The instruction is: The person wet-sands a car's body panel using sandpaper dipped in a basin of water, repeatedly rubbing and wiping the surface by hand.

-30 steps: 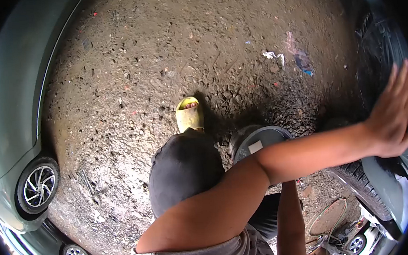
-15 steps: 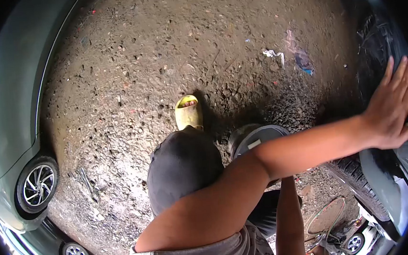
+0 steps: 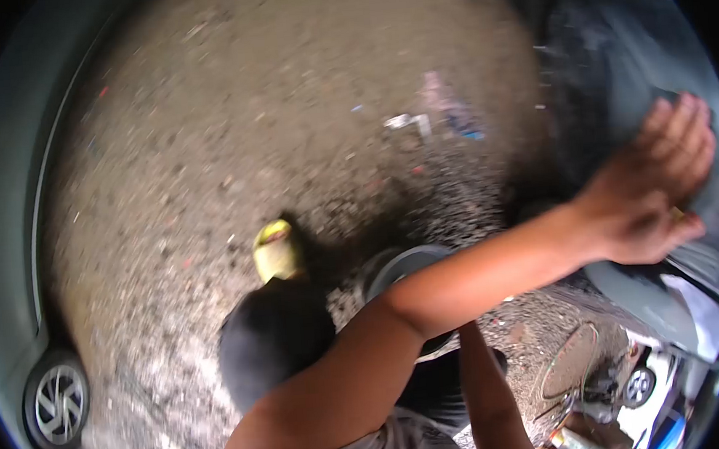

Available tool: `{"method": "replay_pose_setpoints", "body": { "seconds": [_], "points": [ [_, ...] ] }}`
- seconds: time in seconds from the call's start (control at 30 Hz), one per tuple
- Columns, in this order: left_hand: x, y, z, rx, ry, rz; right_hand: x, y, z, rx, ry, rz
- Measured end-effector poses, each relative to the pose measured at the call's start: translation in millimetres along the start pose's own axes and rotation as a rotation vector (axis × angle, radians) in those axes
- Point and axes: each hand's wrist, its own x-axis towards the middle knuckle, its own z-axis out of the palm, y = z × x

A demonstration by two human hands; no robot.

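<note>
My left arm reaches across the view to the right. My left hand (image 3: 660, 180) lies with straight fingers against the grey-green car body (image 3: 684, 55), over a dark, glossy, wet-looking part; blur hides the exact contact. A small yellowish spot shows beside the thumb, too small to name. My right forearm (image 3: 491, 391) goes up behind the left arm, which hides my right hand. A dark bucket (image 3: 380, 269) with a grey rim stands on the ground, partly covered by my left forearm. My knee in dark cloth (image 3: 276, 341) is bent above a yellow slipper (image 3: 275, 252).
Another grey-green car with a spoked wheel (image 3: 56, 404) stands along the left. Wet gravel ground (image 3: 200, 136) lies between, with a white scrap (image 3: 402, 121) on it. At lower right are a hoop-like ring (image 3: 569, 360), clutter and a white vehicle's wheel (image 3: 639, 386).
The view has swung, so the ground scraps, slipper and bucket sit further left, and everything is blurred. My left hand stays at the car on the right, its fingers bent back slightly less upright.
</note>
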Motion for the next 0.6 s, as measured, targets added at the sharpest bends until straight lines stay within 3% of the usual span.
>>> {"method": "replay_pose_setpoints", "body": {
  "seconds": [0.1,0.17,0.2,0.27,0.37,0.43,0.5,0.57,0.6],
  "points": [
    [25,-18,-15,0.0,0.029,0.053,-11,-24,-22,0.029,0.006,0.044],
    [58,-43,-33,-0.112,-0.121,-0.162,-11,-31,-33,0.054,0.01,0.053],
    [73,-46,-25,0.392,-0.077,-0.17,-10,-29,-32,0.086,0.009,0.041],
    [81,-62,-35,0.112,-0.091,-0.2,-12,-33,-37,0.105,-0.048,0.049],
    [29,-18,-22,0.078,-0.083,-0.184,-4,-20,-23,0.08,-0.139,0.082],
    [-5,-1,-14,0.141,-0.16,-0.11,-16,-31,-43,0.118,-0.102,-0.03],
    [-6,-13,-20,0.152,-0.164,-0.111,-10,-28,-36,0.1,-0.143,0.08],
    [24,-36,-40,0.076,-0.163,-0.293,-11,-33,-35,0.079,-0.069,0.074],
    [34,-69,-37,0.364,-0.101,-0.218,-11,-33,-34,0.08,-0.055,0.063]
  ]
}}
